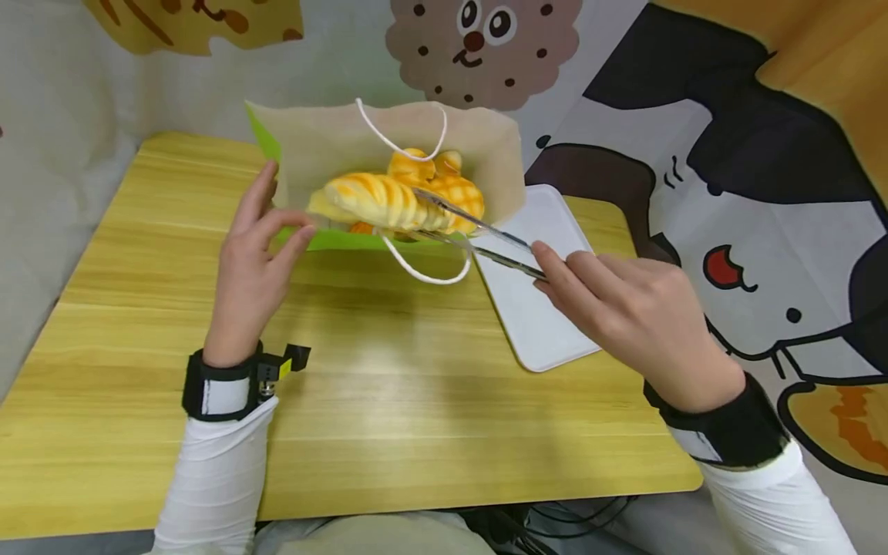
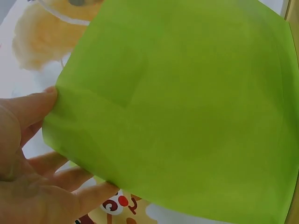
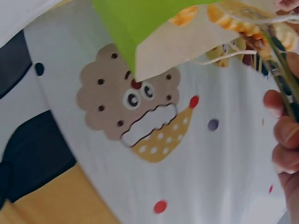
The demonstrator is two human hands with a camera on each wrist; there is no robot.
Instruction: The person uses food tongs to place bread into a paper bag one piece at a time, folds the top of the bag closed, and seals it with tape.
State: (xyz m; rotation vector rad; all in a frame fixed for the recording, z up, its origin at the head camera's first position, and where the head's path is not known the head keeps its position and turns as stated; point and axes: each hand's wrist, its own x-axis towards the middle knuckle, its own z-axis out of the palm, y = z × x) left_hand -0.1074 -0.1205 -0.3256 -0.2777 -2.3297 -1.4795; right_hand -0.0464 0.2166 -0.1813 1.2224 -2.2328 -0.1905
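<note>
A green paper bag [image 1: 305, 127] with a pale inside and white cord handles stands with its mouth wide. At its left side my left hand [image 1: 253, 254] holds the rim, with thumb and index finger together at the front edge and the other fingers at the side. In the left wrist view, the bag's green face [image 2: 187, 107] hides parts of those fingertips. My right hand [image 1: 624, 316] grips metal tongs [image 1: 509, 262], whose tips are around a long, ridged bread roll [image 1: 375, 199] at the bag's mouth. More bread [image 1: 458, 193] lies behind the roll in the bag.
A white tray [image 1: 534, 316] lies right of the bag, partly beneath the tongs and right hand. The wooden table [image 1: 388, 401] extends toward my body. A cartoon-printed cloth [image 1: 749, 231] rises at the back and right. Dark cables [image 1: 583, 516] hang below the front edge.
</note>
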